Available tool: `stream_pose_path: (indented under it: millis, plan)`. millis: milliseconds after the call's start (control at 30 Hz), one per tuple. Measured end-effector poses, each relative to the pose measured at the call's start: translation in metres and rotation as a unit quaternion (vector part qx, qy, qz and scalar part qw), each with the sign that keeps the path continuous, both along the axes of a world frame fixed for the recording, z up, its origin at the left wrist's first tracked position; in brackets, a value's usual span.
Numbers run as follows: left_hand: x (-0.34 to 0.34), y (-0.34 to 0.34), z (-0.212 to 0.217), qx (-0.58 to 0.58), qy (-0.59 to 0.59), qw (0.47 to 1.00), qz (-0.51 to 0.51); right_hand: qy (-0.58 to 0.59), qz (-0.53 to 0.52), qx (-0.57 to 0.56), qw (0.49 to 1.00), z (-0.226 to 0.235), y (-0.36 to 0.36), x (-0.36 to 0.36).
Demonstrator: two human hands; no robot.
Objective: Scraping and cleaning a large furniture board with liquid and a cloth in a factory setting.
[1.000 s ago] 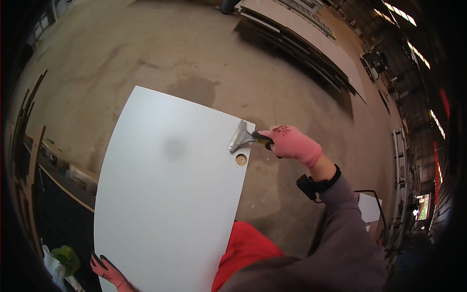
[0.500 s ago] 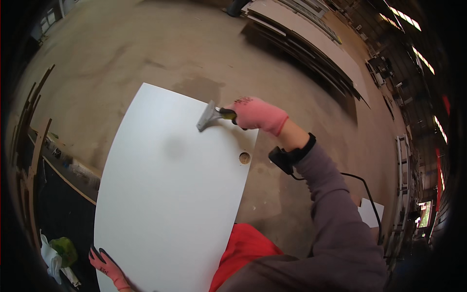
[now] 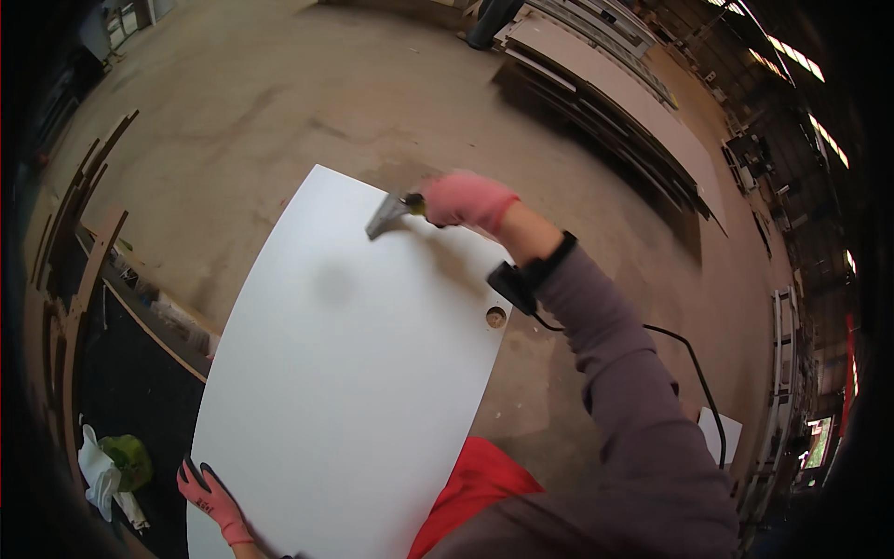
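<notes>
My right hand point(image 3: 468, 199) is clamped on a scraper point(image 3: 391, 212) pressed to the white panel's point(image 3: 354, 391) far end; my left hand point(image 3: 212, 498) grips its near edge.

Long boards point(image 3: 615, 102) lie stacked on the concrete floor point(image 3: 251, 102), probably wooden.

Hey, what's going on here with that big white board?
A person in pink gloves works on a large white panel. The right hand holds a metal scraper with its blade on the panel's far end. The left hand grips the near left edge. A round hole sits by the right edge.
</notes>
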State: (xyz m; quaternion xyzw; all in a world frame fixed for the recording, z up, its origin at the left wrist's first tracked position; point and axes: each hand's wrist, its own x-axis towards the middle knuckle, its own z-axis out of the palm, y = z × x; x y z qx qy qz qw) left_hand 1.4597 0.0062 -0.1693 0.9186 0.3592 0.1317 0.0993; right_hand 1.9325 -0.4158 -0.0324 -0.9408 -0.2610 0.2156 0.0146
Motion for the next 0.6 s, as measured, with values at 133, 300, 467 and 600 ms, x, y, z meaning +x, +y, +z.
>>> stream_pose_path:
  millis: [133, 300, 467, 600]
  plan:
    - [-0.001, 0.001, -0.004, 0.008, -0.015, 1.0, 0.018, -0.01, 0.001, -0.014, 1.0, 0.013, 0.077, 0.03]
    - [0.019, -0.014, 0.008, -0.012, -0.039, 0.999, 0.035, -0.046, -0.074, 0.304, 0.949, -0.008, 0.131, 0.045]
    - [0.024, -0.014, 0.02, -0.013, -0.059, 0.998, 0.03, -0.14, 0.092, 0.403, 0.9, 0.006, 0.156, -0.032]
    - [-0.002, -0.005, -0.005, 0.035, -0.164, 0.985, 0.034, -0.097, 0.194, 0.385, 0.897, 0.011, 0.194, -0.123]
